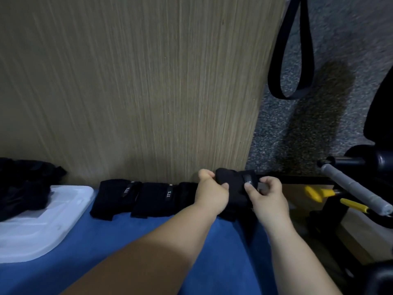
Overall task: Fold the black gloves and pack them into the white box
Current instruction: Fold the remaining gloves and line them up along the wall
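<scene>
Both my hands, left (pixel 212 193) and right (pixel 266 193), grip 1 folded glove (pixel 236 184), fingers curled round it; 2 gloves (pixel 138 199) lie beside.

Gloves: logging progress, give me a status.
One black glove gripped by left hand and right hand. Row of folded gloves to its left. Beyond them white box, black pile on it.

Black fabric glove (pixel 232 188) in the fingers (pixel 249 187). Leftward: row of folded black gloves (pixel 153 198) on blue cloth surface (pixel 127 237); farther left, white plastic box (pixel 42 228), glove heap (pixel 21 188) partly upon it.
</scene>
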`<state>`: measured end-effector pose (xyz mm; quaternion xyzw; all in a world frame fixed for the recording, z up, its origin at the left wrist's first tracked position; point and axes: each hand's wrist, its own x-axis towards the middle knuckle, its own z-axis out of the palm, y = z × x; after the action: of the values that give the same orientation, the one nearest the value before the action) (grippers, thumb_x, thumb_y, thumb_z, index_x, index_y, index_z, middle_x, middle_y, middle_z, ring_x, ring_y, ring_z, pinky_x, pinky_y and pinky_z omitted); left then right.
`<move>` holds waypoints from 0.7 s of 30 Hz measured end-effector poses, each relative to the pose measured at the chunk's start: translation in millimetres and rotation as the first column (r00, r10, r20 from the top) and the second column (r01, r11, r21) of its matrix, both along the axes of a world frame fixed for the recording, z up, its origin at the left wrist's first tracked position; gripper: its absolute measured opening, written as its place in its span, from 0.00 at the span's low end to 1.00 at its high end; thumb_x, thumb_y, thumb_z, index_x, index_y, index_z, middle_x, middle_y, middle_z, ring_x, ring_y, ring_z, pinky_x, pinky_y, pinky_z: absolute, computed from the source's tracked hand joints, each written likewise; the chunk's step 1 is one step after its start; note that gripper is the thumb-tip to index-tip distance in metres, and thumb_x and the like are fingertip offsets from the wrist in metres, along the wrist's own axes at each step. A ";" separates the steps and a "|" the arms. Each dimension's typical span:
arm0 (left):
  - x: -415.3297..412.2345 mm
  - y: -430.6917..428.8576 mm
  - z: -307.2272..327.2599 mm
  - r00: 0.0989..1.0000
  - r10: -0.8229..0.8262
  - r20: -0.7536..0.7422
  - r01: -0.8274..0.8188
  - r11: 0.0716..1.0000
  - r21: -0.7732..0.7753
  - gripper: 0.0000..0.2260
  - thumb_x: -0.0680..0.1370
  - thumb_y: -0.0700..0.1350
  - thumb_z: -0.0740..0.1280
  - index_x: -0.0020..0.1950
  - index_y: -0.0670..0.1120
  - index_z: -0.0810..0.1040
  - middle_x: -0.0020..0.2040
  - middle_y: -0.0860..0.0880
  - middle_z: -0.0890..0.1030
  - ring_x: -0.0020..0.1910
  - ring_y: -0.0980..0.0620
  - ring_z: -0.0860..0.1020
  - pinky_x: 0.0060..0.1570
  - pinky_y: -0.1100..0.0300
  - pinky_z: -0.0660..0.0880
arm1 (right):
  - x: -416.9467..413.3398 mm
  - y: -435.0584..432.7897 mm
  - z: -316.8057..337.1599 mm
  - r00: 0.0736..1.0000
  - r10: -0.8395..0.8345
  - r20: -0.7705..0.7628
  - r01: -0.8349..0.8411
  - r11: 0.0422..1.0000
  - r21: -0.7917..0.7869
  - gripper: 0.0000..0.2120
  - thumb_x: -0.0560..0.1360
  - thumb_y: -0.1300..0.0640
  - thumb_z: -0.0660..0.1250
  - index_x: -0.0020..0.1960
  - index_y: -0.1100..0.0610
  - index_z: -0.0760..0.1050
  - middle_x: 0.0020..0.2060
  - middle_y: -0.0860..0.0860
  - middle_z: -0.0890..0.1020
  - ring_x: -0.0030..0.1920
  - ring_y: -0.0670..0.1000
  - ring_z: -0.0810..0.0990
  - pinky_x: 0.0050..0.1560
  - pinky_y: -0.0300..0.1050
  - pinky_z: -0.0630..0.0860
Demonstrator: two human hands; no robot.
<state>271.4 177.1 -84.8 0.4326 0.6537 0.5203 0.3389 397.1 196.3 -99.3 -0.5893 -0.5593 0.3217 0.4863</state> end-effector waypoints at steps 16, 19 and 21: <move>-5.0 13.2 -30.1 0.625 0.007 -0.780 0.125 0.986 0.109 0.21 0.80 0.41 0.57 0.72 0.56 0.65 0.76 0.57 0.57 0.75 0.55 0.49 0.72 0.55 0.49 | -8.3 5.4 -28.1 0.884 0.140 0.447 -0.208 0.972 0.107 0.23 0.80 0.53 0.59 0.74 0.49 0.62 0.75 0.45 0.59 0.73 0.48 0.61 0.71 0.43 0.57; -9.1 15.8 -33.1 0.614 -0.112 -0.781 0.180 0.984 0.001 0.20 0.83 0.47 0.52 0.75 0.54 0.62 0.77 0.57 0.58 0.77 0.58 0.47 0.74 0.56 0.46 | -8.9 4.9 -28.9 0.819 0.176 0.546 -0.228 0.973 0.029 0.23 0.82 0.48 0.54 0.76 0.49 0.58 0.77 0.41 0.53 0.75 0.48 0.55 0.74 0.46 0.56; -11.0 16.5 -35.7 0.567 -0.174 -0.805 0.173 0.981 -0.090 0.21 0.84 0.52 0.49 0.77 0.53 0.59 0.77 0.57 0.58 0.77 0.57 0.48 0.74 0.56 0.45 | -9.3 4.2 -29.0 0.772 0.219 0.597 -0.228 0.972 -0.061 0.25 0.82 0.45 0.49 0.77 0.49 0.54 0.77 0.40 0.50 0.76 0.49 0.52 0.74 0.48 0.54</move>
<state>260.3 193.6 -120.5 0.6834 0.6907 0.2303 0.0536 387.8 200.6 -128.3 -0.5863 -0.7524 0.1702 0.2471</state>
